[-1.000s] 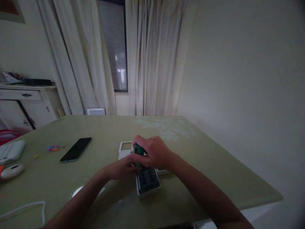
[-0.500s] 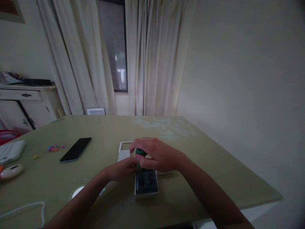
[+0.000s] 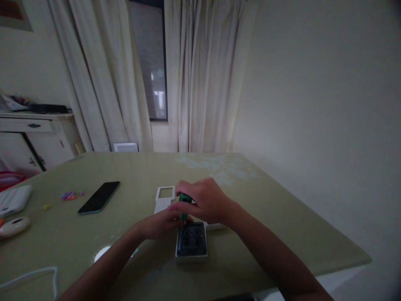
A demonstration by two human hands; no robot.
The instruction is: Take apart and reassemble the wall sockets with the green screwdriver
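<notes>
A white electrical socket unit point(image 3: 191, 244) with its dark inner face up lies on the green table point(image 3: 282, 217). My right hand point(image 3: 206, 200) is closed round a green-handled screwdriver point(image 3: 184, 199) that stands upright over the unit's far edge. My left hand point(image 3: 159, 223) rests against the unit's far left corner, fingers curled beside the screwdriver shaft. A white cover frame point(image 3: 164, 197) with a square opening lies just behind my hands.
A black phone point(image 3: 99, 197) lies left of centre, with small coloured bits point(image 3: 69, 195) beyond it. At the far left edge sit a white pouch point(image 3: 12, 200) and a white oval device point(image 3: 14, 225). A white cable point(image 3: 31, 274) loops at the near left. Curtains and a window stand behind.
The socket unit has turned from a skewed angle to lying square to me. My right hand has shifted slightly on the screwdriver handle; my left hand stays at the unit's corner.
</notes>
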